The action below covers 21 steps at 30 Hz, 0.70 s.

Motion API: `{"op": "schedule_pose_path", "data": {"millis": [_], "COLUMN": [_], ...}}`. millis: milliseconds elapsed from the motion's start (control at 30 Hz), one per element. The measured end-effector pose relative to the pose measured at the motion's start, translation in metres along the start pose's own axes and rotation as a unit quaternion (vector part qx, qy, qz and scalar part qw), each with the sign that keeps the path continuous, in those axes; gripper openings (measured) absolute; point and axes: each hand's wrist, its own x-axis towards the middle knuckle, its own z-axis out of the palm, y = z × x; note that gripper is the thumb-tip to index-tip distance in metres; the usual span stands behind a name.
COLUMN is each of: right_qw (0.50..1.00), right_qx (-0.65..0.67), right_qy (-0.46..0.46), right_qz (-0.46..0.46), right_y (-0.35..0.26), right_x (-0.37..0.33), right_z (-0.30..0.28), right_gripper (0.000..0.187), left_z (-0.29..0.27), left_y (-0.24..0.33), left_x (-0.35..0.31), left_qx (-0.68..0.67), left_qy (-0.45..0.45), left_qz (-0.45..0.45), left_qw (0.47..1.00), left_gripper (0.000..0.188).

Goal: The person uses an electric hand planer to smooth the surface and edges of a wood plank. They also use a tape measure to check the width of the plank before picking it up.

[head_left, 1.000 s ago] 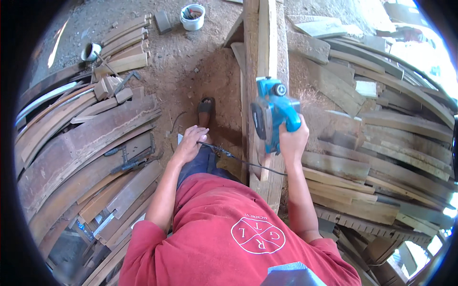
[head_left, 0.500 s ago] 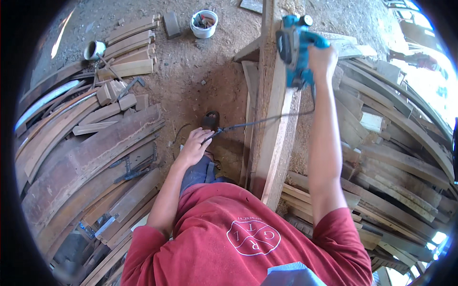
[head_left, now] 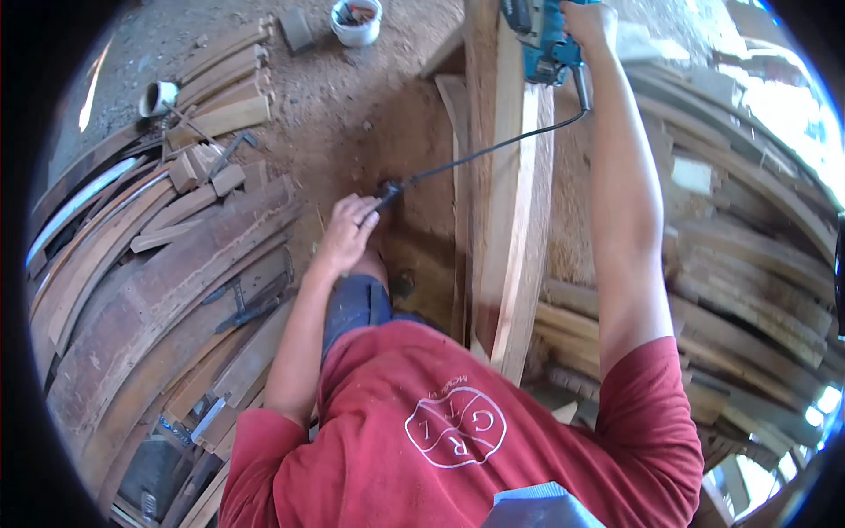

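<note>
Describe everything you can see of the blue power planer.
The power planer has a teal-blue, hard-looking casing with black parts, partly cut off by the picture's top edge. The right hand grips its handle. It is over the long wooden beam; its underside is hidden. A black cord leaves its near end.

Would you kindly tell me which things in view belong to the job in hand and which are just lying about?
In use:
blue power planer, gripped by the right hand
black cord, held in the left hand
long timber under the planer

Apparently just lying about:
white bucket
grey block
curved boards at left
stacked boards at right
</note>
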Motion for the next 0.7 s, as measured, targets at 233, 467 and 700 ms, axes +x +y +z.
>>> {"op": "schedule_pose_path", "data": {"millis": [233,467,700], "right_qw": [0.997,0.986,0.983], "right_qx": [-0.080,-0.069,-0.059], "right_qy": [-0.004,-0.024,-0.015], "right_qz": [-0.014,0.147,0.176], "right_y": [0.060,0.127,0.111], "right_x": [-0.337,-0.700,-0.654], "right_z": [-0.116,-0.235,-0.216], "right_gripper": [0.024,0.041,0.039], "left_z": [0.024,0.070,0.097], "left_y": [-0.031,0.021,0.022], "left_x": [-0.084,-0.153,-0.168], "left_qx": [0.044,0.137,0.061], "left_qy": [-0.003,-0.188,-0.175], "left_qz": [0.093,0.153,0.123], "left_qw": [0.995,0.960,0.975], "left_gripper": [0.035,0.039,0.039]}}
